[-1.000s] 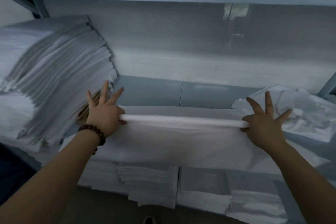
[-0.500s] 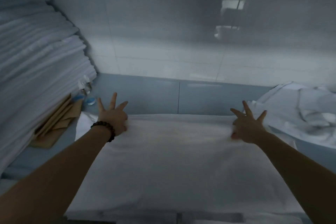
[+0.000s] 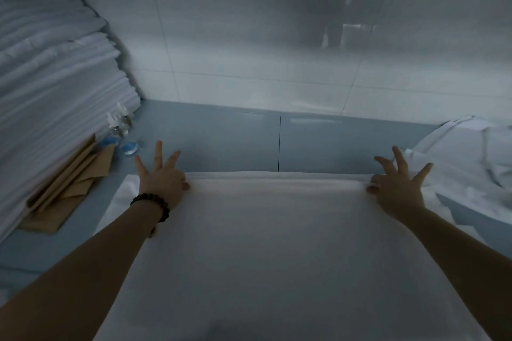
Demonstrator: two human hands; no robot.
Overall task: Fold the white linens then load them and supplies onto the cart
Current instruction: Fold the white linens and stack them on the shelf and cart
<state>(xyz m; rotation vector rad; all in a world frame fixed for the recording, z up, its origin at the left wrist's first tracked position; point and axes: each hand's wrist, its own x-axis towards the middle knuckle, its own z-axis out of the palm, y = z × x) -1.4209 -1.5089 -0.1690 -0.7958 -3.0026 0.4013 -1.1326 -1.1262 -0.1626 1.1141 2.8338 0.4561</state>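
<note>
The white linen sheet point(image 3: 277, 243) lies spread flat in front of me on the blue-grey shelf surface point(image 3: 221, 141), with its far edge running as a straight fold line between my two hands. My left hand point(image 3: 160, 183) pinches that edge at the left corner with the thumb against a curled finger, the other three fingers splayed out above the cloth. My right hand point(image 3: 396, 188) pinches the same edge at the right corner in the same way. A dark beaded bracelet point(image 3: 151, 205) sits on my left wrist. To my left a tall stack of folded white linens point(image 3: 55, 91) leans over some brown paper envelopes point(image 3: 69, 183) and small clear bottles point(image 3: 119, 122). To my right lies a crumpled white linen point(image 3: 471, 160), just beside my right hand. A glossy tiled wall point(image 3: 249, 36) rises behind the shelf.
</note>
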